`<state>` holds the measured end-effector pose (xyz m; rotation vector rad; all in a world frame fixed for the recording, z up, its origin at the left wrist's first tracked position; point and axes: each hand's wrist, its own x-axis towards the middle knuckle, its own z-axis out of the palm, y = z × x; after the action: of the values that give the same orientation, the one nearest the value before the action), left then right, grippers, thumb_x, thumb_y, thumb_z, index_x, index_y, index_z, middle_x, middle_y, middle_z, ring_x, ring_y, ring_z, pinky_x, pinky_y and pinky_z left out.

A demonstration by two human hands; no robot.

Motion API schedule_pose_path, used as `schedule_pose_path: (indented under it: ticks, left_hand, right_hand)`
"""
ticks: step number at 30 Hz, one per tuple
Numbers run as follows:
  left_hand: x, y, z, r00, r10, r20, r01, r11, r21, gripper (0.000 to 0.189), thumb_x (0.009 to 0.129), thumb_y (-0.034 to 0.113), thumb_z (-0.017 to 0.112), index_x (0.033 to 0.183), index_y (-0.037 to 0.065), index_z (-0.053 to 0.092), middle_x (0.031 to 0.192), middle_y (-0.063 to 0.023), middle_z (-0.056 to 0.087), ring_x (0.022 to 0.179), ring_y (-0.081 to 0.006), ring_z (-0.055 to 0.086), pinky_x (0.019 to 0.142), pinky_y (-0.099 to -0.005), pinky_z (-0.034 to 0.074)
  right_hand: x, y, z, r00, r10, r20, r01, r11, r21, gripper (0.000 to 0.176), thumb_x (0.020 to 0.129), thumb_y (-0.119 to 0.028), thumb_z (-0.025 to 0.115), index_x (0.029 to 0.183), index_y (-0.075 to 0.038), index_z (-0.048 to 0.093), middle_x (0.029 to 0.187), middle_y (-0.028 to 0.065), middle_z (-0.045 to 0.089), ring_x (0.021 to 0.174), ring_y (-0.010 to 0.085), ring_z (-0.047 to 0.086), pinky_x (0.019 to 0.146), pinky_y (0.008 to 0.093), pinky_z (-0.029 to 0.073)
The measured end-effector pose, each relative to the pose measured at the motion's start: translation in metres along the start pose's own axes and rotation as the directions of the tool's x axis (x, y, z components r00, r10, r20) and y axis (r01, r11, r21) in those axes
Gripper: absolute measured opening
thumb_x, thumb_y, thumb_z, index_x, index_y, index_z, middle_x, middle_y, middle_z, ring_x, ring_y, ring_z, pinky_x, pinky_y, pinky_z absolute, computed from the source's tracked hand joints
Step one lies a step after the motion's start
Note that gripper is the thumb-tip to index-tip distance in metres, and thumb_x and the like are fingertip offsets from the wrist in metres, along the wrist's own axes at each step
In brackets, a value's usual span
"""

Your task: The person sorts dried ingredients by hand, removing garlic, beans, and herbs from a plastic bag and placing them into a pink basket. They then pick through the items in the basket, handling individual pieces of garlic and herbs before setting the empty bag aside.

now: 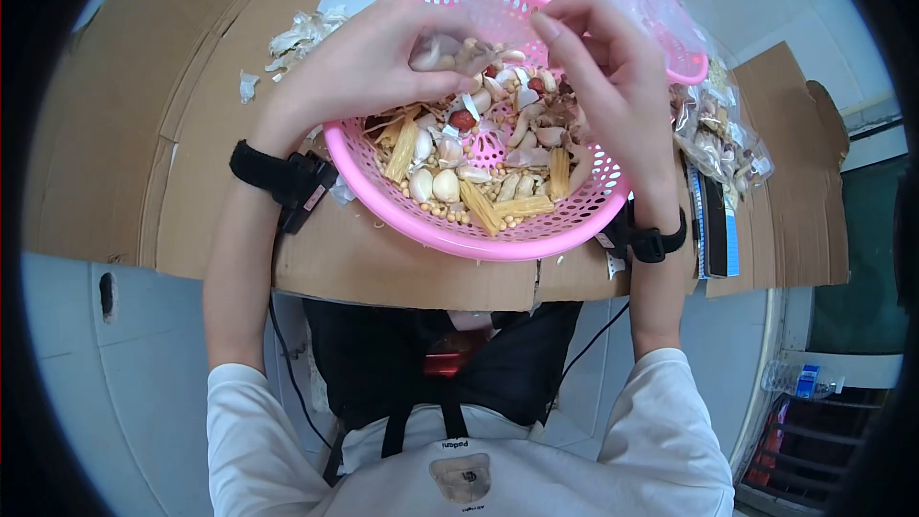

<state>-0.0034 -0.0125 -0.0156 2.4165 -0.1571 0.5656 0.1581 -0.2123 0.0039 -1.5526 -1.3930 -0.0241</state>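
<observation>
My left hand (373, 62) is closed around a small clear plastic bag (455, 55) with pale pieces inside, over the far side of a pink perforated basket (459, 244). My right hand (617, 86) has thumb and forefinger together at the bag's filmy edge, above the basket's right side. In the basket lie garlic cloves (434, 186), yellow dried sticks (481, 207), red dates (463, 121), small round beans (445, 213) and pale dried slices. The pieces under my hands are partly hidden.
A second pink basket (687, 67) with clear plastic in it stands at the back right. Filled plastic bags (723, 139) lie on the right. Papery peelings (302, 38) are at the back left. The cardboard-covered table (402, 282) ends close to my body.
</observation>
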Motion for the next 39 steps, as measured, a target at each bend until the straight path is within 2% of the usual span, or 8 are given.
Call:
schedule_pose_path:
  ticks: [5, 9, 11, 19, 22, 26, 31, 39]
  left_hand:
    - [0.003, 0.005, -0.002, 0.982, -0.179, 0.067, 0.174, 0.982, 0.073, 0.043, 0.087, 0.022, 0.082, 0.124, 0.003, 0.072, 0.099, -0.0102, 0.074, 0.079, -0.0163, 0.06, 0.073, -0.0338, 0.05]
    - [0.0, -0.003, -0.001, 0.999, -0.026, -0.019, 0.026, 1.0, -0.01, 0.04, 0.088, 0.022, 0.081, 0.121, 0.002, 0.072, 0.098, -0.0099, 0.074, 0.079, -0.0165, 0.059, 0.072, -0.0334, 0.049]
    - [0.001, 0.001, 0.0, 0.999, -0.038, -0.023, 0.039, 0.999, 0.01, 0.04, 0.088, 0.022, 0.081, 0.121, 0.001, 0.072, 0.098, -0.0099, 0.073, 0.08, -0.0168, 0.06, 0.073, -0.0332, 0.049]
    - [0.002, 0.006, -0.004, 0.996, -0.093, 0.009, 0.093, 0.996, 0.007, 0.042, 0.088, 0.025, 0.082, 0.121, 0.0, 0.072, 0.101, -0.0116, 0.074, 0.086, -0.0187, 0.063, 0.078, -0.0341, 0.051]
    - [0.003, 0.007, -0.004, 0.993, -0.116, 0.018, 0.115, 0.991, 0.062, 0.044, 0.088, 0.026, 0.083, 0.121, 0.0, 0.072, 0.102, -0.0125, 0.074, 0.088, -0.019, 0.065, 0.08, -0.0339, 0.051]
    - [0.003, 0.008, -0.003, 0.986, -0.165, 0.038, 0.163, 0.986, 0.038, 0.045, 0.087, 0.027, 0.084, 0.121, -0.001, 0.071, 0.103, -0.0131, 0.074, 0.09, -0.0195, 0.065, 0.082, -0.0339, 0.052]
    - [0.002, 0.003, -0.003, 0.998, -0.066, 0.003, 0.066, 0.997, 0.051, 0.045, 0.089, 0.026, 0.083, 0.123, -0.001, 0.071, 0.106, -0.0126, 0.075, 0.09, -0.0197, 0.066, 0.082, -0.034, 0.052]
    - [0.004, 0.009, -0.005, 0.986, -0.158, 0.055, 0.155, 0.986, 0.055, 0.044, 0.089, 0.025, 0.083, 0.122, -0.001, 0.071, 0.107, -0.0131, 0.075, 0.092, -0.0206, 0.067, 0.084, -0.0348, 0.053]
  right_hand:
    - [-0.003, -0.01, -0.004, 1.0, 0.012, -0.018, -0.01, 0.993, 0.115, 0.017, 0.102, -0.018, 0.072, 0.1, -0.001, 0.073, 0.07, 0.0005, 0.064, 0.061, 0.0041, 0.054, 0.054, 0.0244, 0.041]
    - [-0.003, -0.013, -0.002, 0.962, -0.116, 0.245, 0.129, 0.991, -0.038, 0.022, 0.101, -0.02, 0.073, 0.095, 0.0, 0.078, 0.062, 0.005, 0.06, 0.056, 0.0096, 0.059, 0.053, 0.0276, 0.043]
    - [-0.005, -0.02, -0.005, 0.86, 0.117, 0.498, -0.064, 0.991, -0.121, 0.022, 0.099, -0.023, 0.075, 0.097, -0.001, 0.079, 0.066, 0.008, 0.065, 0.055, 0.0163, 0.063, 0.054, 0.0323, 0.047]
    - [-0.003, -0.012, 0.0, 0.802, -0.018, 0.596, 0.044, 0.999, -0.029, 0.016, 0.092, -0.017, 0.076, 0.094, -0.002, 0.081, 0.077, 0.0109, 0.074, 0.068, 0.0209, 0.069, 0.067, 0.0345, 0.055]
    - [-0.003, -0.015, -0.008, 0.532, 0.093, 0.842, -0.211, 0.977, 0.025, 0.018, 0.093, -0.017, 0.075, 0.102, -0.004, 0.082, 0.088, 0.0087, 0.079, 0.078, 0.0138, 0.073, 0.071, 0.0318, 0.056]
    - [-0.003, -0.01, -0.006, 0.493, 0.067, 0.867, -0.197, 0.98, 0.037, 0.021, 0.097, -0.017, 0.076, 0.113, -0.005, 0.081, 0.096, 0.0074, 0.081, 0.081, 0.0121, 0.073, 0.075, 0.0285, 0.058]
    - [-0.006, -0.006, 0.001, 0.769, 0.094, 0.633, -0.036, 0.994, -0.104, 0.022, 0.091, -0.011, 0.073, 0.109, 0.0, 0.079, 0.101, 0.0175, 0.079, 0.092, 0.0291, 0.077, 0.089, 0.0419, 0.059]
    - [0.001, -0.012, -0.003, 0.581, 0.229, 0.781, -0.054, 0.968, -0.244, 0.019, 0.085, -0.008, 0.074, 0.103, 0.0, 0.076, 0.089, 0.0135, 0.076, 0.084, 0.0268, 0.075, 0.076, 0.0364, 0.058]
